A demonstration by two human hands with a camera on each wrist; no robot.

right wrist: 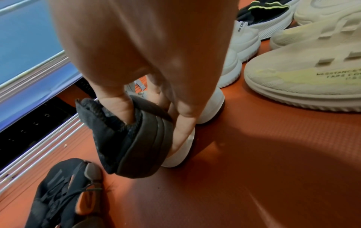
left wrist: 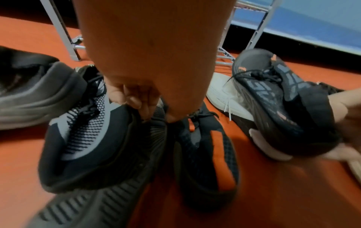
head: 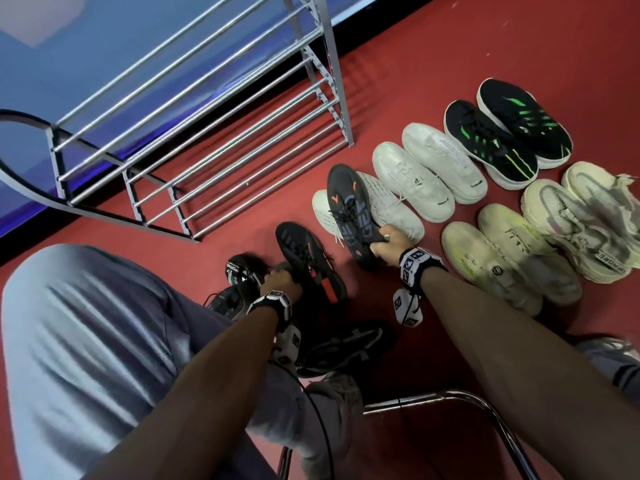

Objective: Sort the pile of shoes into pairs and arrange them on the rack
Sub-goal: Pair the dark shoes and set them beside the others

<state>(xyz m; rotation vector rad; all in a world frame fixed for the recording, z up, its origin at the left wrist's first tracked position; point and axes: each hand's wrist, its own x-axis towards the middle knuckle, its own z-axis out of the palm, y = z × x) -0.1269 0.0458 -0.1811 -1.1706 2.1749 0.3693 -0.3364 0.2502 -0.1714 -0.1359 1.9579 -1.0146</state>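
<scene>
Pairing dark sneakers beside the bare grey metal shoe rack (head: 194,140).
Right hand (head: 389,245) grips orange-accented black sneaker (head: 349,209) by its heel, toe rackward; left hand (head: 280,282) pinches black-and-white knit sneaker (left wrist: 84,131).

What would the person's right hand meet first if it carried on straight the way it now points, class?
Probably the white knit sneaker. The right hand grips the heel of a dark sneaker lying across that sneaker; beyond stands the rack. Depth is uncertain.

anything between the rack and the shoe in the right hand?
Only bare red floor between rack and dark shoe the right hand grips, per head view.
</scene>
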